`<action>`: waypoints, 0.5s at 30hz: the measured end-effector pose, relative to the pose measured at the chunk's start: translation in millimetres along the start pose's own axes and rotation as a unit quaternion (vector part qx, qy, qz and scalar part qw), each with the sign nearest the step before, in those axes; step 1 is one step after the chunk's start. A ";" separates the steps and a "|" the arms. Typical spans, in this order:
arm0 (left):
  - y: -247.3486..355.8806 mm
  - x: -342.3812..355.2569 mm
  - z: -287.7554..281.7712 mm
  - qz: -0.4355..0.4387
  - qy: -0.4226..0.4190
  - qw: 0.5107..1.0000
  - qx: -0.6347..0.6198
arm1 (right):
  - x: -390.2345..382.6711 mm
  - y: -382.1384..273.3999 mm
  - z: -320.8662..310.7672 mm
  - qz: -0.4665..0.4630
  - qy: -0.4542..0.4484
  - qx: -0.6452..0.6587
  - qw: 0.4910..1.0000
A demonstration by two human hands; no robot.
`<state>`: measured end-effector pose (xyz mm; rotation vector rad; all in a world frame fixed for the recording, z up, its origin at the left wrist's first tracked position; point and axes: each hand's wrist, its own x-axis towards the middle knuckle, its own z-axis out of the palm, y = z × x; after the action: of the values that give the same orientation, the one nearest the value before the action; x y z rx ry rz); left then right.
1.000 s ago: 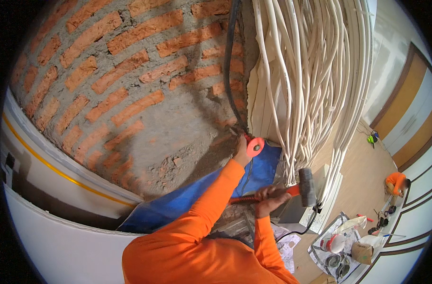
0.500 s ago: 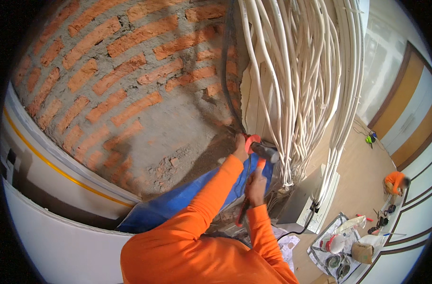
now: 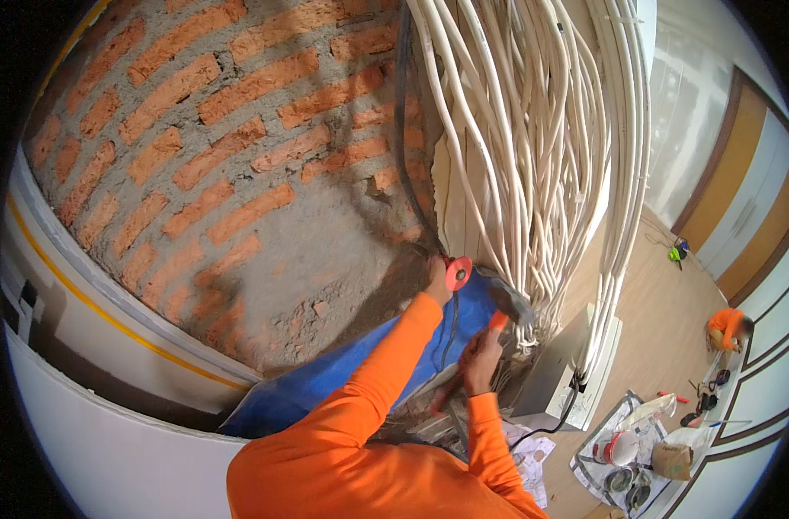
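Observation:
My left hand (image 3: 436, 280) is closed around a chisel, whose round red hand guard (image 3: 458, 272) hides most of the tool; its tip is out of sight toward the wall's lower right corner. To its right, my right hand (image 3: 481, 362) grips a hammer by the handle. The grey hammer head (image 3: 510, 300) is apart from the chisel, close to the lower ends of the white cables (image 3: 546, 173). The rough brick wall (image 3: 230, 156) with grey mortar rises in front, with rubble (image 3: 304, 327) at its foot.
Blue sheeting (image 3: 325, 381) runs below the wall. A black cable (image 3: 403, 130) hangs beside the white bundle. A pale metal box (image 3: 559, 372) stands at right. Farther right lie a bucket (image 3: 618, 448) and a brown bag (image 3: 671, 461); another person (image 3: 728, 329) crouches beyond.
The hammer head has moved from against the chisel's struck end to the right, away from it. My right hand moved slightly right. My left hand keeps hold of the chisel.

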<state>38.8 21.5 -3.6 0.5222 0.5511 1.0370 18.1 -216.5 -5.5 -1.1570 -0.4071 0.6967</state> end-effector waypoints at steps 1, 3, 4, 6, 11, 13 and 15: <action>-10.0 -8.4 6.0 -0.009 0.000 0.999 -0.045 | -10.8 -1.4 14.6 0.026 0.050 0.123 0.991; -11.0 -18.6 13.3 -0.113 -0.110 0.985 0.068 | -5.1 3.6 24.4 0.049 0.104 0.164 0.980; 1.7 -9.6 -5.8 -0.105 -0.078 0.987 0.094 | -7.4 -2.6 29.9 0.093 0.047 0.107 0.989; 10.0 -10.9 -32.0 -0.004 -0.073 0.981 0.182 | -8.3 -21.7 19.3 0.165 -0.056 -0.012 0.985; 50.4 -48.0 -52.0 -0.038 -0.091 0.972 0.215 | -42.1 -34.0 -17.0 0.154 -0.066 0.051 0.985; 52.6 -85.4 -57.1 -0.033 0.030 0.941 0.334 | -59.8 -37.3 -28.8 0.169 -0.051 0.084 0.981; 54.9 -107.4 -75.1 -0.060 0.077 0.922 0.376 | -70.4 -30.8 -42.4 0.187 -0.035 0.110 0.975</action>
<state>-88.4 -41.8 -5.9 1.0708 1.1209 0.7241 2.5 -301.2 11.6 -1.0078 -0.1628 1.0859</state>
